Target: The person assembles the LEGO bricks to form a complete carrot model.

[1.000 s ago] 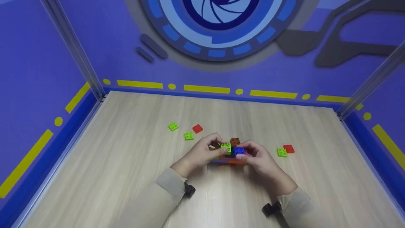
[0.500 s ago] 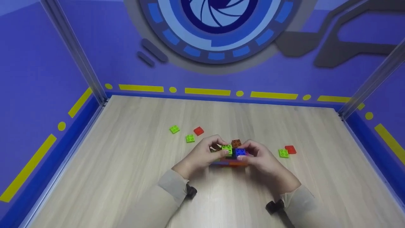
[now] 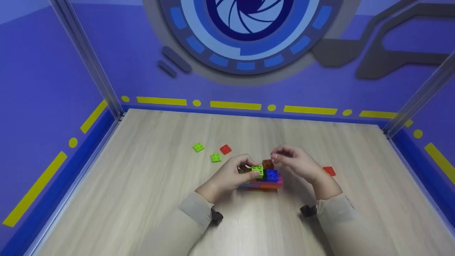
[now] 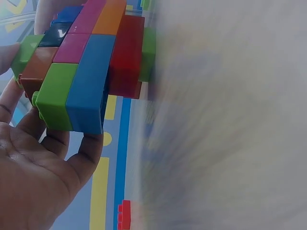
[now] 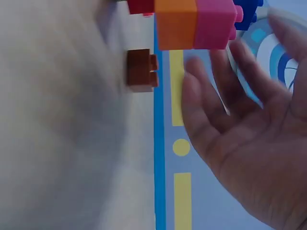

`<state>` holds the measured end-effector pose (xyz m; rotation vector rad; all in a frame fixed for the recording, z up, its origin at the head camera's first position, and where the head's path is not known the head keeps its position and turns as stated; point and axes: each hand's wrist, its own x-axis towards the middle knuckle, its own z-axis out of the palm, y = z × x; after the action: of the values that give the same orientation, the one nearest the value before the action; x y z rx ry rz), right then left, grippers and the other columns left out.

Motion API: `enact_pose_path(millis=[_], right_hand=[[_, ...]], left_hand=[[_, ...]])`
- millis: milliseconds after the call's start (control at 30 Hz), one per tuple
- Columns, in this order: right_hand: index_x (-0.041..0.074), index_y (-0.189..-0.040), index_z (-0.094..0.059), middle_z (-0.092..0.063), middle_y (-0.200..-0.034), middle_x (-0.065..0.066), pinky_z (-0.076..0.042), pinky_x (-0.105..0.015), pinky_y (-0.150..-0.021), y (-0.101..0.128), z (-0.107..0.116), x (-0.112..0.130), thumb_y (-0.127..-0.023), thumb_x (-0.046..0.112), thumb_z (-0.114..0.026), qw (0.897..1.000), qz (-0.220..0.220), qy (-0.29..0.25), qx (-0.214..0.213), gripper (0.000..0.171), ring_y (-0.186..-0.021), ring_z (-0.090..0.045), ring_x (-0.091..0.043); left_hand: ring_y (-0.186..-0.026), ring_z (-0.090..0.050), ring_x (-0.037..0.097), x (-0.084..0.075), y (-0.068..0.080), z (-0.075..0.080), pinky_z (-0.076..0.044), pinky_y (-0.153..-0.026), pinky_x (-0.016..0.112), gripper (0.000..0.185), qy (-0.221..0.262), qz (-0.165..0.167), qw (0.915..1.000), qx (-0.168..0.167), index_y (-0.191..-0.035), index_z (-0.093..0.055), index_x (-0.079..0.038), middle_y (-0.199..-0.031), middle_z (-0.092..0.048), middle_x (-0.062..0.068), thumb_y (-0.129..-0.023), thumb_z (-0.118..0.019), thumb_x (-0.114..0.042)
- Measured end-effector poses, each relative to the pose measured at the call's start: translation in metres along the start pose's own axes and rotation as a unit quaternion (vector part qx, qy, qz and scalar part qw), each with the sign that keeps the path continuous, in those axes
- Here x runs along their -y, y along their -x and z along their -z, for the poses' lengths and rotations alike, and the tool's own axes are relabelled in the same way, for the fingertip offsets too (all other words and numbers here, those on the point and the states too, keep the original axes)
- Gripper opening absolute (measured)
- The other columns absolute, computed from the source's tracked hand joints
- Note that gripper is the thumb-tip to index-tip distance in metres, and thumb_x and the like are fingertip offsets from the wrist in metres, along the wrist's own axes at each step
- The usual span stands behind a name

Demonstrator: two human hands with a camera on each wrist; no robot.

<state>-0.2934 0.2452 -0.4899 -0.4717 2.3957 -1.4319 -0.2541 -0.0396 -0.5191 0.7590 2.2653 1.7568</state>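
My left hand [image 3: 227, 177] grips a built block of toy bricks [image 3: 271, 185], its thumb on a lime green brick [image 3: 257, 170] at the top. In the left wrist view the fingers curl behind the block, whose side shows green, blue, pink, orange and red bricks. A blue brick [image 3: 272, 175] sits on top beside the lime one. Away from the block, my right hand [image 3: 304, 165] hovers behind its right end, fingers loosely bent and holding nothing in the right wrist view. Close to those fingertips in the head view, a loose brown brick [image 5: 139, 71] stands on the table.
On the left of the table lie two flat lime bricks [image 3: 215, 157] and a flat red brick [image 3: 225, 149]. Another red brick [image 3: 329, 171] lies to the right, beside my right wrist. A blue patterned wall [image 3: 245, 87] borders the table's back.
My right hand has let go of the blue brick and moved back, toward the brown brick. It now covers the lime brick on the right. The left hand keeps its hold.
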Motion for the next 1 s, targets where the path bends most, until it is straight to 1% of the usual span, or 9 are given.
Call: enact_pose_path(millis=[100,200,333,433,600,667,767,867,1000], right_hand=[[-0.005,-0.139,-0.068,-0.071,-0.129,-0.026,-0.06,-0.037,-0.094,-0.007,-0.003,-0.002,-0.114,0.034,-0.069,0.998,-0.008,-0.016,-0.052,0.046,-0.113,-0.069,-0.034],[-0.003,-0.139,-0.07,-0.071,-0.127,-0.024,-0.06,-0.034,-0.091,-0.011,-0.006,-0.007,-0.115,0.028,-0.068,0.996,-0.023,-0.012,-0.08,0.039,-0.111,-0.069,-0.031],[0.003,-0.139,-0.072,-0.067,-0.132,-0.019,-0.054,-0.038,-0.101,-0.015,-0.01,-0.015,-0.114,0.021,-0.067,0.994,-0.068,-0.027,-0.077,0.032,-0.117,-0.062,-0.031],[0.005,-0.14,-0.074,-0.063,-0.142,-0.017,-0.05,-0.045,-0.11,-0.017,-0.01,-0.019,-0.112,0.016,-0.068,0.992,-0.094,-0.043,-0.068,0.031,-0.125,-0.056,-0.034],[0.006,-0.143,-0.076,-0.071,-0.15,-0.019,-0.049,-0.062,-0.127,-0.022,-0.011,-0.023,-0.108,0.013,-0.075,0.996,-0.074,0.037,-0.033,0.037,-0.141,-0.064,-0.042],[0.005,-0.143,-0.076,-0.075,-0.147,-0.019,-0.05,-0.064,-0.126,-0.023,-0.011,-0.025,-0.107,0.012,-0.077,0.995,-0.056,0.079,-0.022,0.037,-0.141,-0.068,-0.042],[0.005,-0.138,-0.08,-0.08,-0.141,-0.017,-0.053,-0.063,-0.123,-0.024,-0.012,-0.028,-0.105,0.009,-0.079,0.992,-0.042,0.117,-0.027,0.034,-0.138,-0.071,-0.042],[0.008,-0.135,-0.083,-0.082,-0.136,-0.015,-0.056,-0.062,-0.12,-0.024,-0.013,-0.028,-0.104,0.01,-0.08,0.99,-0.049,0.128,-0.04,0.032,-0.133,-0.074,-0.039],[0.01,-0.135,-0.083,-0.082,-0.134,-0.013,-0.06,-0.057,-0.117,-0.023,-0.012,-0.026,-0.104,0.014,-0.08,0.99,-0.07,0.112,-0.045,0.03,-0.126,-0.074,-0.034]], left_hand=[[-0.117,-0.072,0.027,0.001,0.001,-0.002,-0.057,-0.102,0.036,0.021,0.001,0.005,1.0,-0.001,-0.126,-0.075,-0.012,-0.125,-0.077,0.006,-0.108,-0.079,-0.022],[-0.115,-0.07,0.027,0.002,0.001,-0.005,-0.056,-0.1,0.032,0.022,0.0,0.009,1.0,0.0,-0.126,-0.075,-0.013,-0.124,-0.076,0.005,-0.108,-0.079,-0.024],[-0.114,-0.069,0.026,0.001,0.001,-0.006,-0.055,-0.099,0.03,0.021,0.001,0.011,0.9999,-0.004,-0.126,-0.076,-0.013,-0.123,-0.076,0.004,-0.108,-0.079,-0.025],[-0.116,-0.07,0.027,0.001,0.001,-0.005,-0.056,-0.1,0.033,0.021,0.003,0.01,0.9999,-0.004,-0.127,-0.076,-0.013,-0.124,-0.076,0.005,-0.108,-0.079,-0.024],[-0.116,-0.07,0.027,0.001,0.0,-0.003,-0.057,-0.102,0.036,0.022,0.004,0.008,1.0,-0.003,-0.127,-0.075,-0.013,-0.128,-0.077,0.006,-0.108,-0.079,-0.023],[-0.115,-0.07,0.025,0.001,0.0,-0.002,-0.056,-0.102,0.035,0.022,0.004,0.008,1.0,-0.003,-0.127,-0.075,-0.013,-0.128,-0.077,0.005,-0.108,-0.079,-0.023],[-0.11,-0.068,0.018,0.001,0.0,-0.002,-0.055,-0.098,0.031,0.021,0.002,0.008,1.0,-0.002,-0.126,-0.075,-0.013,-0.127,-0.077,0.006,-0.108,-0.079,-0.024],[-0.107,-0.067,0.013,0.001,0.0,-0.001,-0.055,-0.097,0.03,0.021,0.002,0.008,1.0,-0.001,-0.125,-0.075,-0.012,-0.126,-0.077,0.007,-0.108,-0.079,-0.023],[-0.108,-0.069,0.011,0.0,0.0,-0.001,-0.056,-0.1,0.032,0.021,0.002,0.01,1.0,-0.001,-0.126,-0.075,-0.011,-0.126,-0.077,0.007,-0.109,-0.078,-0.023]])
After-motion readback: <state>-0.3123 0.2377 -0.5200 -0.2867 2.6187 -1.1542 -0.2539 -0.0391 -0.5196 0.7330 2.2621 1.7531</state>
